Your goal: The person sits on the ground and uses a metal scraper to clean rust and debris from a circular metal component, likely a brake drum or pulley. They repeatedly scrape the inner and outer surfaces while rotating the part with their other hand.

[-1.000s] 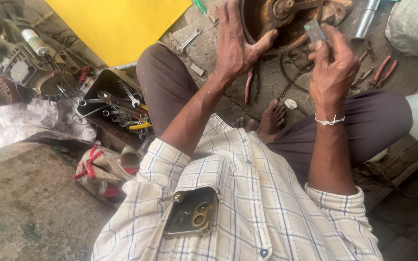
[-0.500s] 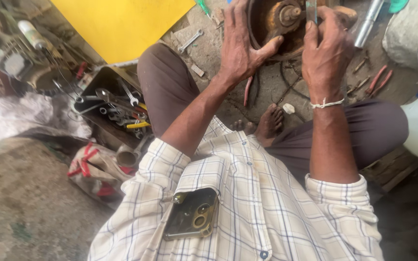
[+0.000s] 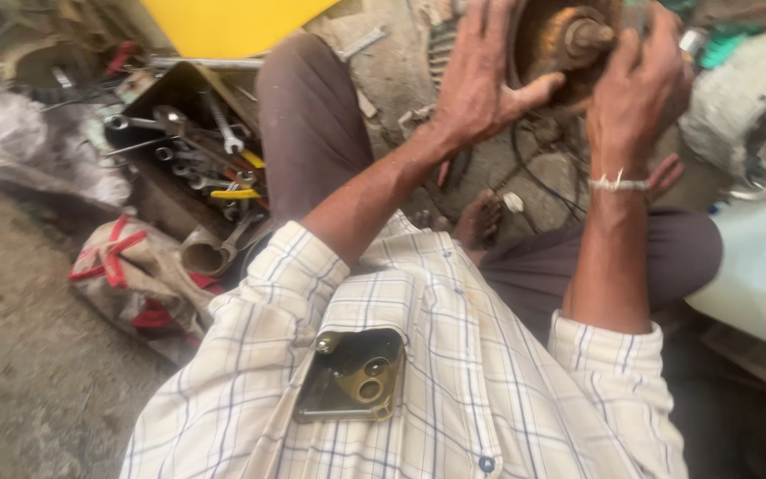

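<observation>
Nearest the camera is a checked shirt (image 3: 454, 390) with a phone (image 3: 350, 376) in its chest pocket; beyond it a bare foot (image 3: 479, 218) rests on the concrete floor (image 3: 405, 75) between the person's knees. Farther out, both hands meet on a rusty metal wheel (image 3: 553, 40) with a stub shaft (image 3: 589, 34) at its centre; the left hand (image 3: 480, 84) wraps its near rim, thumb pressed on the face; the right hand (image 3: 636, 93) has its grip curled shut over the far edge, and something thin may be pinched there, though I cannot tell. The wheel looks heavy, stiff and rough with rust, unlikely to slip, best held at the rim on both sides; the rim edge could bite. Room is tight: a tray of spanners (image 3: 197, 146) to the left; wires (image 3: 538, 173) below; a white container (image 3: 755, 266) to the right.
</observation>
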